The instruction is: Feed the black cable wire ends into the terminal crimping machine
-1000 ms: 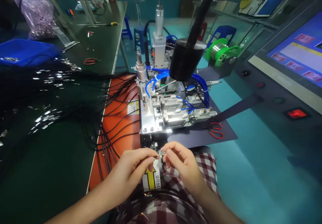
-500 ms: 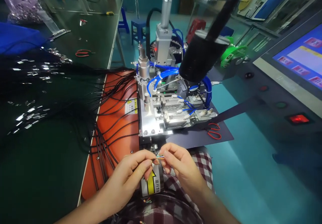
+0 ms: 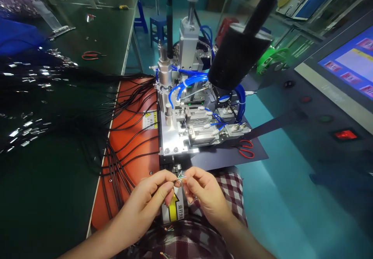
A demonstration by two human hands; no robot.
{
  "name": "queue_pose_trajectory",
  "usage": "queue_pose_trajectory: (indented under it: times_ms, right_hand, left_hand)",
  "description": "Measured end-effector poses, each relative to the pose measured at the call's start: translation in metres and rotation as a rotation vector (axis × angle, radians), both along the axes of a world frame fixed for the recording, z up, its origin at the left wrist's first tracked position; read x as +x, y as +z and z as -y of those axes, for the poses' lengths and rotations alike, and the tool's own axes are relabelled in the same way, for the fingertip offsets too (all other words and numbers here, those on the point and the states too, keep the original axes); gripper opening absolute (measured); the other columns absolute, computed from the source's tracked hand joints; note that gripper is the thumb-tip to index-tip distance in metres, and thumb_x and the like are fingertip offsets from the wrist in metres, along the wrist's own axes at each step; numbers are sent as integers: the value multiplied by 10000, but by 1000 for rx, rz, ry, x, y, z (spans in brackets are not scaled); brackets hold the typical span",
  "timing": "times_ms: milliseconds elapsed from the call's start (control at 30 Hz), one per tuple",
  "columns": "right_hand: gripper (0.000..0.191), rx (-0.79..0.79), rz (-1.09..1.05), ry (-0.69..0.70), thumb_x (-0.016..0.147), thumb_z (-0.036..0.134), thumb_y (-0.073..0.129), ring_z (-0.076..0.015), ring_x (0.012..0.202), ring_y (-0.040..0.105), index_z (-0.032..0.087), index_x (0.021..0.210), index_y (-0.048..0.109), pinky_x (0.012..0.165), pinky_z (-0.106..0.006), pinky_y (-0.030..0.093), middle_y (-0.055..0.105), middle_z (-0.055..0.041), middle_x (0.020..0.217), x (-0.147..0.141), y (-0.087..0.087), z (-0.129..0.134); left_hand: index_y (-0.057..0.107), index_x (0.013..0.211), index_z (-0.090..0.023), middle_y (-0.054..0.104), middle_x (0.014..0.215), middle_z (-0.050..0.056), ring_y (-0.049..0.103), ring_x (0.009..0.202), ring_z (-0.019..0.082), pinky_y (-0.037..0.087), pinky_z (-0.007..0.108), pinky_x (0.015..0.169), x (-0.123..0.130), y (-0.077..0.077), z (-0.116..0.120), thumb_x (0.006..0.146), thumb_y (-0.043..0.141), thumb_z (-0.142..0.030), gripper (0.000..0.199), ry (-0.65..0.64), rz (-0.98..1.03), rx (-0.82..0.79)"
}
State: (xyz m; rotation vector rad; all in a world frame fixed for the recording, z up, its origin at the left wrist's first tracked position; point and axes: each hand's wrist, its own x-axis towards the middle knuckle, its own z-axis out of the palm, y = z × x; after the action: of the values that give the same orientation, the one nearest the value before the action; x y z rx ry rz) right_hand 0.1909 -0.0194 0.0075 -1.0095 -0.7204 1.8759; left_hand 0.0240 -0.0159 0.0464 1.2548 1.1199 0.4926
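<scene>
Between thumb and forefinger, my left hand (image 3: 155, 192) pinches a black cable close to its stripped end. Thin coloured wires (image 3: 181, 178), green, white and orange among them, fan out from that end. My right hand (image 3: 205, 191) is closed at the wire tips, thumb against forefinger, gripping some of the wires. Both hands are just in front of a metal machine (image 3: 186, 123) with blue air tubes. Below them is a label with a yellow arrow (image 3: 173, 209). More cable ends with bared coloured wires (image 3: 168, 228) lie over the checked cloth on my lap.
Black cables (image 3: 115, 173) run across an orange surface (image 3: 131, 115) on the left into the machine. Red-handled scissors (image 3: 247, 149) lie on the dark plate at right; red-handled pliers (image 3: 91, 55) rest on the green table. A control panel (image 3: 329, 96) stands right, and a black cylinder (image 3: 236, 59) hangs overhead.
The wires, bunched together before, are now more spread apart at the cable end. My right fingers have shifted slightly on them. The machine's rear cylinder block sits lower, with more rod showing.
</scene>
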Motion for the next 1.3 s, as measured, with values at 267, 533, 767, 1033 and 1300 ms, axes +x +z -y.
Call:
queue_pose_trajectory:
  times_ms: [267, 533, 767, 1033, 1300]
  right_hand:
    - [292, 55, 7, -36, 759, 463, 669, -73, 452, 423, 183, 763, 589, 457, -211, 336, 542, 37, 588, -2, 0, 2]
    - [196, 79, 74, 44, 735, 355, 705, -73, 460, 423, 189, 748, 601, 473, -208, 347, 543, 48, 577, 1, 0, 0]
    - [135, 179, 338, -97, 793, 299, 626, -101, 555, 438, 178, 743, 595, 533, -229, 385, 551, 20, 641, -12, 5, 9]
    - [124, 200, 399, -25, 782, 263, 622, -92, 540, 407, 166, 710, 596, 536, -224, 366, 504, 40, 598, -9, 5, 6]
    - [169, 132, 436, -80, 794, 269, 588, -90, 539, 402, 165, 671, 538, 515, -217, 356, 489, 38, 589, -22, 12, 13]
  left_hand:
    - [591, 879, -186, 463, 676, -17, 410, 559, 91, 370, 172, 474, -2, -1, 2, 946, 371, -352, 283, -18, -8, 25]
    - [580, 860, -184, 453, 656, -27, 394, 542, 82, 338, 172, 457, -2, 1, 0, 940, 397, -349, 259, -21, 13, 27]
    - [573, 939, -218, 578, 797, 1, 474, 621, 108, 357, 178, 469, 1, -6, 4, 908, 475, -323, 147, 63, -77, 164]
    - [580, 935, -194, 431, 481, -73, 325, 397, 62, 242, 161, 365, 6, 0, -7, 840, 556, -436, 261, 203, 110, -241]
    - [540, 774, -186, 463, 550, -73, 343, 373, 34, 277, 148, 351, 16, -3, 4, 807, 611, -410, 238, 439, 94, -89]
